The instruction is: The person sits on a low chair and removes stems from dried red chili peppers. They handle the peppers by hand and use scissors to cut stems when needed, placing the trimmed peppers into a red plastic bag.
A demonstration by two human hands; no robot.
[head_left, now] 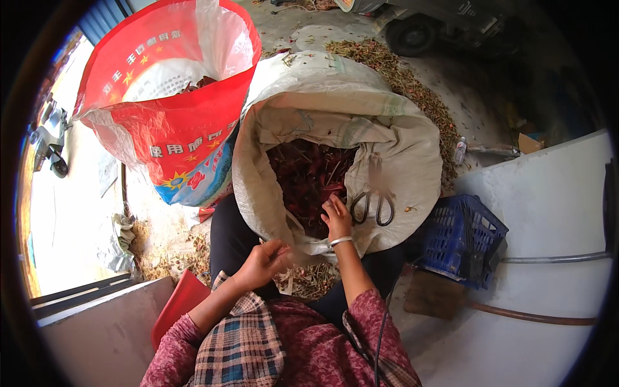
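Note:
A white woven sack [412,138] with its rim rolled outward stands between my knees. Dark dried red chilies [309,164] with pale stems lie inside it. My right hand [337,219], with a bracelet at the wrist, dips over the near side of the opening. Its fingers pinch at a brighter red chili [331,191] on top of the heap. Over the sack's near left rim is my left hand [267,261], its fingers curled together and slightly blurred; what they hold, if anything, is hidden. Black-handled scissors [374,208] rest on the sack's right rim.
A large red printed bag [193,109] with some chilies stands at the left. Cut stems [387,61] litter the floor behind the sack. On the right are a blue plastic basket [461,238], a clear bottle [460,149] and a white wall [554,200]. A vehicle wheel [412,35] shows behind.

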